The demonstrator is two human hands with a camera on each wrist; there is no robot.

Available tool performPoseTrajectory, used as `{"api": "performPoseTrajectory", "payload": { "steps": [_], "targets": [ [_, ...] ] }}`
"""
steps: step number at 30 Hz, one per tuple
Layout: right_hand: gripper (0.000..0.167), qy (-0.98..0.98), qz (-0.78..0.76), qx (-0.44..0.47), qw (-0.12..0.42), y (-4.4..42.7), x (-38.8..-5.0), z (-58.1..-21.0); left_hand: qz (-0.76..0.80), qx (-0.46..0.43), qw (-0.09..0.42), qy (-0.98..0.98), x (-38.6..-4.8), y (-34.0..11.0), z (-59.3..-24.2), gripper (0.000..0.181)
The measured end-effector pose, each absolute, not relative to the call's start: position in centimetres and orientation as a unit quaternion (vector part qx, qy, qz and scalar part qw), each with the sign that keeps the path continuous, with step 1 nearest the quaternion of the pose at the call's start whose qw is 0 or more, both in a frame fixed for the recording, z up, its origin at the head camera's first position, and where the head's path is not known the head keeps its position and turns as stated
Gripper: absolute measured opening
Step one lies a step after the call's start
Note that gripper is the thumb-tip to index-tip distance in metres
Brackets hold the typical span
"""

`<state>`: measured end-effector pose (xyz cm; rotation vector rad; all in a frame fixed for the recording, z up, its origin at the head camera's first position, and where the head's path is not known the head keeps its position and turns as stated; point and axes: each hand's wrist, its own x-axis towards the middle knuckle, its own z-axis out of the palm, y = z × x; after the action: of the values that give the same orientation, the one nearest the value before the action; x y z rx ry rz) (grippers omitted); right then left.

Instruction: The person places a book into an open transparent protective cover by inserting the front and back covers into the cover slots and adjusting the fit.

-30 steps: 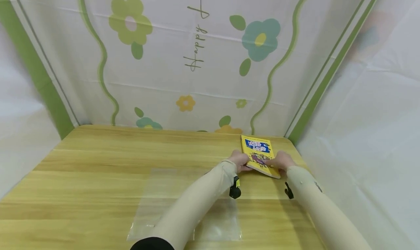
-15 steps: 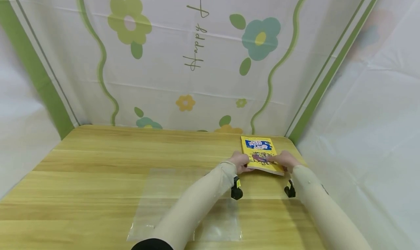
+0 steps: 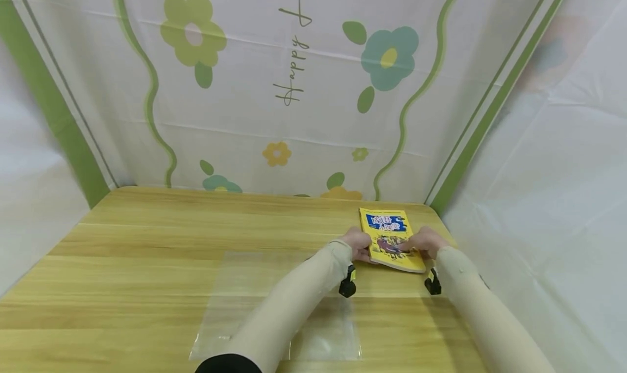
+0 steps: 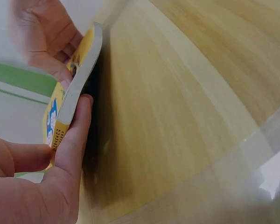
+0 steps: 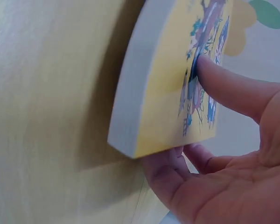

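A yellow paperback book with a blue title block and a cartoon picture is held between both hands, near the far right of the table. My left hand grips its left, spine side; in the left wrist view the thumb is on the spine edge and a finger lies underneath the book. On the opposite side my right hand pinches it, thumb on the cover and fingers under the edge, as the right wrist view shows. The near end is lifted off the wood, with a shadow below.
A clear plastic sheet or bag lies flat on the wooden table, partly under the left forearm. A white flowered curtain hangs behind the table's far edge. More white cloth hangs on the right.
The book has shifted slightly toward me, with its near end swaying between frames. Both hands keep their hold; the right hand has moved slightly right since the first frame.
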<state>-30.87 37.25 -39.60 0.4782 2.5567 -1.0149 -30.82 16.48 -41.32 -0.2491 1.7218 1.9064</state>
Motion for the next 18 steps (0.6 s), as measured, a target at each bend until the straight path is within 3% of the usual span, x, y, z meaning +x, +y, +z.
{"api": "performPoseTrajectory", "payload": {
  "steps": [12,18],
  "targets": [
    [0.047,0.879,-0.403,0.181,0.178,37.27,-31.29,-39.32,0.679,-0.084,0.261,0.681,-30.39,16.07,-41.43,0.033],
    [0.039,0.88,-0.416,0.177,0.149,37.04,-30.9,-39.39,0.664,-0.052,0.255,0.701,-30.71,15.81,-41.82,0.019]
  ]
}}
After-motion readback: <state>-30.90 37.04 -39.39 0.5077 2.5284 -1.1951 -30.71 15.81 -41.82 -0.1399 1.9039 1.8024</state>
